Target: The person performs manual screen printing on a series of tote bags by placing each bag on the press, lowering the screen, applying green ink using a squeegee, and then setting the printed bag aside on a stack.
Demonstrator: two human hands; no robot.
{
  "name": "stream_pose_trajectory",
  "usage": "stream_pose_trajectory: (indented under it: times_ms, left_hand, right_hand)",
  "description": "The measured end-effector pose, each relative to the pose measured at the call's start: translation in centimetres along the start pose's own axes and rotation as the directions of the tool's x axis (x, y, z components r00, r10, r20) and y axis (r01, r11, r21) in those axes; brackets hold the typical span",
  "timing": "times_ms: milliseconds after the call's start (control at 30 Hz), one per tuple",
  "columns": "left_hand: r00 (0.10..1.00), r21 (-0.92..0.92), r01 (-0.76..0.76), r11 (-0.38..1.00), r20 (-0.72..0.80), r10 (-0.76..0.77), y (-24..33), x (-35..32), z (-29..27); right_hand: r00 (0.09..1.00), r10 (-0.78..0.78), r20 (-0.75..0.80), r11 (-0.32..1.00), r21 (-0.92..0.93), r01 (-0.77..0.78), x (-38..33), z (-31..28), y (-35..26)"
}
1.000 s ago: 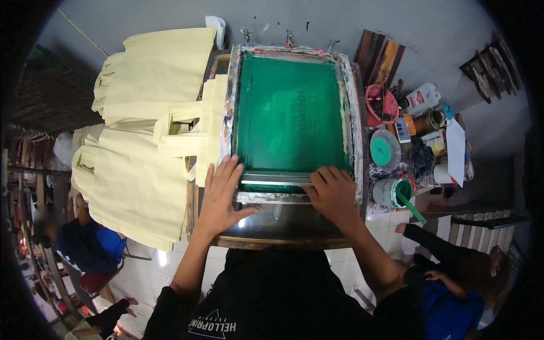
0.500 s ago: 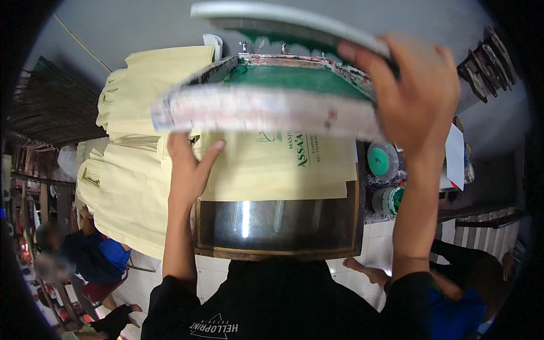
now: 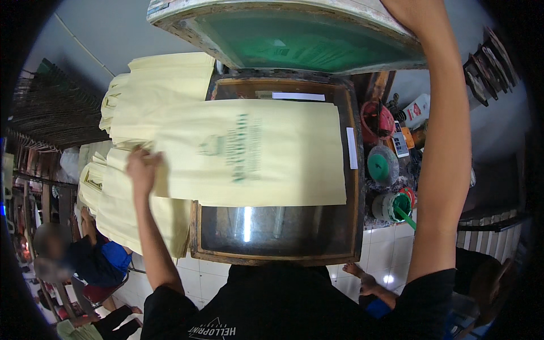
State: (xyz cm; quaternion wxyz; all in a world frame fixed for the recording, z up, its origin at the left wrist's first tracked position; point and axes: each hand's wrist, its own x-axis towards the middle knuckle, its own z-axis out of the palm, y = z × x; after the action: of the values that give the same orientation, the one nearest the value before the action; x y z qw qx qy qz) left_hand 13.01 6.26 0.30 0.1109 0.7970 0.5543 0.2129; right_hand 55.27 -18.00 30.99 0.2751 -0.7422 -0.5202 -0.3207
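Note:
My left hand (image 3: 143,168) pinches the left end of a pale yellow cloth bag (image 3: 306,153) with a green print, which is blurred by motion. That bag lies across a glass-topped, wood-framed printing table (image 3: 277,255). A screen-printing frame (image 3: 204,35) with green ink on its mesh is tilted up at the far side, above the bag. At its right corner is my right hand (image 3: 412,16), closed on the frame; its fingers are partly out of sight at the upper edge.
Stacks of pale yellow bags (image 3: 164,85) lie to the left. On the right stand a tub of green ink (image 3: 391,207) with a green stick, a round green-topped container (image 3: 381,167), a red bowl (image 3: 378,120) and a phone (image 3: 400,141). People sit at both lower sides.
The screen frame has swung up and away from the table. My left hand has moved left, drawing the printed bag leftward. The squeegee formerly in my right hand is out of sight.

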Motion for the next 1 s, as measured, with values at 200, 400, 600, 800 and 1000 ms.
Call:
stream_pose_trajectory:
  times_ms: [200, 400, 600, 800, 1000]
  left_hand:
    - [0.940, -0.066, -0.157, 0.985, -0.316, 0.128, 2.8, 0.9, 2.4]
    - [0.745, -0.234, -0.531, 0.814, 0.328, 0.581, 26.0, -6.8, 17.3]
    - [0.703, -0.117, -0.539, 0.834, 0.483, 0.523, 36.2, -7.4, 22.1]
    - [0.689, -0.067, -0.539, 0.839, 0.538, 0.486, 38.5, -6.7, 22.1]
    - [0.671, -0.073, -0.521, 0.851, 0.581, 0.460, 37.9, -7.0, 21.8]
  right_hand:
    - [1.000, 0.006, 0.011, 1.000, 0.020, -0.007, 0.7, 0.3, 0.5]
    - [0.995, 0.030, 0.095, 0.999, 0.036, -0.034, 1.7, 1.0, -0.5]
    - [0.986, -0.015, 0.165, 1.000, 0.015, 0.013, 1.6, 0.1, 1.4]
    - [0.985, -0.085, 0.150, 0.996, 0.021, 0.083, 1.9, 0.8, 2.1]
    - [0.978, 0.004, 0.207, 0.999, 0.045, -0.013, 1.5, -0.2, 0.6]
